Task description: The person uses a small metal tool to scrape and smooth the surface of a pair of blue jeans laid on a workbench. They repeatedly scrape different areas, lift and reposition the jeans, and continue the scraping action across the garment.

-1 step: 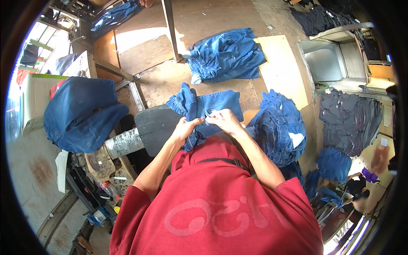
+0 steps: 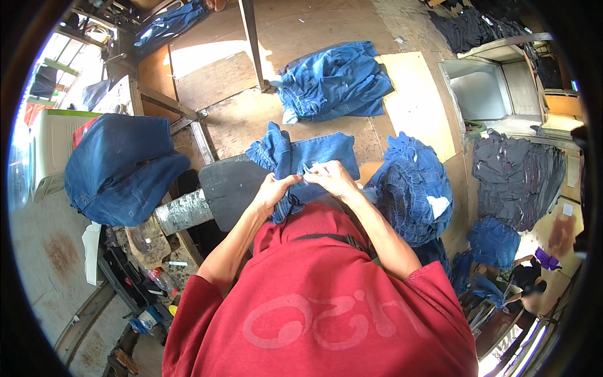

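Note:
A blue denim garment [image 2: 323, 154] lies across my lap, bunched at its left end. My left hand [image 2: 274, 191] is closed on that bunched part, thumb pointing right. Just beside it, my right hand [image 2: 331, 178] is closed with its fingertips pinched together at the cloth. A small pale, greyish tip shows at those fingertips; what it belongs to is too small to tell. Under the left end of the garment is a dark, flat board [image 2: 232, 188]. Close by my right forearm sits a heap of blue denim clothes [image 2: 411, 182].
More denim [image 2: 339, 81] lies in a pile on the wooden floor ahead. At left, dark blue denim [image 2: 122, 169] drapes near a silver-wrapped beam [image 2: 183, 212]. A metal post [image 2: 253, 47] rises ahead. Dark grey clothes [image 2: 518, 179] lie at right; another person [image 2: 534, 295] is at lower right.

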The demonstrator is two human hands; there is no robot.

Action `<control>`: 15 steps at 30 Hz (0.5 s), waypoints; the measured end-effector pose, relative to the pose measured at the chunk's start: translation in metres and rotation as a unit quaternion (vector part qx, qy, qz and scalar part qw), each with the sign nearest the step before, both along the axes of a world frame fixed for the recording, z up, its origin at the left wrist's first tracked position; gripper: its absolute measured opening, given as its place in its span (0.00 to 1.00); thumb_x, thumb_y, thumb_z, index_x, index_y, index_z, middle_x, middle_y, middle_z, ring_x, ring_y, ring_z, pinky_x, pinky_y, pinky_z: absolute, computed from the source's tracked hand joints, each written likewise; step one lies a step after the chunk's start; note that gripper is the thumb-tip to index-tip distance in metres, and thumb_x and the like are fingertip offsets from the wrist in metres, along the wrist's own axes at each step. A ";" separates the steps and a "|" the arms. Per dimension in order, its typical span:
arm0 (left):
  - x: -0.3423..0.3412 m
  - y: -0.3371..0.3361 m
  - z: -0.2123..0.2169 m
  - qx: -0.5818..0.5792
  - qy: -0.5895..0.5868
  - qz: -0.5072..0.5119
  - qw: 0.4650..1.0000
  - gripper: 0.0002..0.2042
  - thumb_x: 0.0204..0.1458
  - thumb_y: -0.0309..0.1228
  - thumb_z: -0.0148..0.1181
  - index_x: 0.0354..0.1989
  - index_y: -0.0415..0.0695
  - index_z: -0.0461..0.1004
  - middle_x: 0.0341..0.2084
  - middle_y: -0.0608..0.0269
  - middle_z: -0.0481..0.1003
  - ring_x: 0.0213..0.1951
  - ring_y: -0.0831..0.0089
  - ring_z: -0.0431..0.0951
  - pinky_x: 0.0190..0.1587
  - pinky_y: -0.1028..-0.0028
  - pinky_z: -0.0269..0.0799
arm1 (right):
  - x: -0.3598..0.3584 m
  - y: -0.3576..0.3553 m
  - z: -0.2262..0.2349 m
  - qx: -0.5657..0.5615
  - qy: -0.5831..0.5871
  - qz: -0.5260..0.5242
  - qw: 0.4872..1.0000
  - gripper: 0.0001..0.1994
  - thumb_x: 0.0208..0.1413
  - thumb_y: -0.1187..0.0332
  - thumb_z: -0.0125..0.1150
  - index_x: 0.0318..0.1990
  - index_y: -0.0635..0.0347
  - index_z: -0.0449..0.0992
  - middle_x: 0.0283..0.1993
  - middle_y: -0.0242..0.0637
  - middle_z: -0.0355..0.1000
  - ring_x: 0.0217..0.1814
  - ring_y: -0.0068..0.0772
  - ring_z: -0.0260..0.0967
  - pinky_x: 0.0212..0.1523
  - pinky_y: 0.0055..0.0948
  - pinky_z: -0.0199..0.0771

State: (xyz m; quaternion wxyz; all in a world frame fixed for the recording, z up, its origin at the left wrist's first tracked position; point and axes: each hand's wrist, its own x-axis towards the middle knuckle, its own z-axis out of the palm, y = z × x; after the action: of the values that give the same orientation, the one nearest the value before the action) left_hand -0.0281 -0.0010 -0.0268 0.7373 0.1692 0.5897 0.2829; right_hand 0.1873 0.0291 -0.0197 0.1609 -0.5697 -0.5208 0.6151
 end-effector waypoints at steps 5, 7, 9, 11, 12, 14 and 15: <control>-0.004 -0.003 -0.012 0.004 0.003 -0.008 1.000 0.15 0.56 0.33 0.71 0.47 0.37 0.82 0.40 0.63 0.84 0.41 0.74 0.83 0.51 0.71 0.78 | 0.005 0.002 -0.011 -0.110 0.068 -0.066 0.989 0.11 0.61 0.61 0.70 0.35 0.59 0.86 0.26 0.21 0.72 0.29 0.14 0.59 0.30 0.26 0.59; -0.009 -0.003 -0.021 0.009 -0.052 -0.024 0.998 0.22 0.54 0.36 0.73 0.51 0.35 0.77 0.42 0.61 0.83 0.42 0.74 0.81 0.52 0.71 0.76 | 0.010 0.003 -0.008 -0.262 0.129 -0.159 0.943 0.09 0.63 0.64 0.68 0.36 0.59 0.86 0.25 0.19 0.68 0.27 0.11 0.55 0.28 0.23 0.55; -0.013 -0.004 -0.029 -0.010 -0.075 -0.046 0.996 0.38 0.49 0.41 0.79 0.60 0.30 0.65 0.46 0.56 0.80 0.46 0.73 0.78 0.53 0.71 0.75 | 0.010 0.004 -0.003 -0.255 0.150 -0.139 0.945 0.09 0.62 0.63 0.69 0.35 0.58 0.86 0.24 0.18 0.66 0.25 0.10 0.53 0.26 0.23 0.51; -0.012 -0.006 -0.035 -0.006 -0.044 -0.036 0.998 0.37 0.49 0.41 0.79 0.59 0.31 0.66 0.45 0.57 0.80 0.47 0.73 0.78 0.53 0.71 0.74 | 0.007 0.004 0.002 -0.190 0.115 -0.098 0.970 0.09 0.62 0.62 0.70 0.34 0.57 0.85 0.23 0.17 0.65 0.24 0.10 0.51 0.24 0.23 0.49; -0.011 -0.007 -0.038 -0.004 -0.033 -0.036 0.999 0.36 0.49 0.41 0.79 0.58 0.31 0.66 0.45 0.57 0.80 0.47 0.73 0.78 0.54 0.71 0.74 | 0.004 0.004 0.004 -0.128 0.089 -0.062 0.986 0.09 0.62 0.62 0.70 0.34 0.57 0.85 0.23 0.17 0.64 0.24 0.10 0.52 0.24 0.23 0.49; -0.009 -0.008 -0.042 -0.009 -0.024 -0.039 0.999 0.36 0.49 0.42 0.79 0.57 0.31 0.66 0.44 0.58 0.80 0.47 0.73 0.78 0.55 0.71 0.74 | 0.001 0.006 0.007 -0.049 0.038 -0.008 0.998 0.10 0.62 0.62 0.70 0.33 0.58 0.85 0.24 0.19 0.67 0.25 0.13 0.55 0.26 0.24 0.54; -0.008 -0.008 -0.044 -0.004 -0.029 -0.037 0.999 0.36 0.49 0.42 0.79 0.57 0.32 0.66 0.44 0.58 0.79 0.47 0.73 0.78 0.55 0.71 0.74 | 0.000 0.006 0.007 -0.032 0.014 0.009 0.999 0.10 0.62 0.62 0.70 0.34 0.60 0.85 0.25 0.20 0.70 0.27 0.15 0.58 0.28 0.26 0.58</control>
State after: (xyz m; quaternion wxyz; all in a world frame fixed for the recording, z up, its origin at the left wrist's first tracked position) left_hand -0.0365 -0.0088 -0.0709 0.7648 0.1796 0.5623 0.2580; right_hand 0.1873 0.0355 -0.0127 0.1439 -0.5615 -0.5035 0.6407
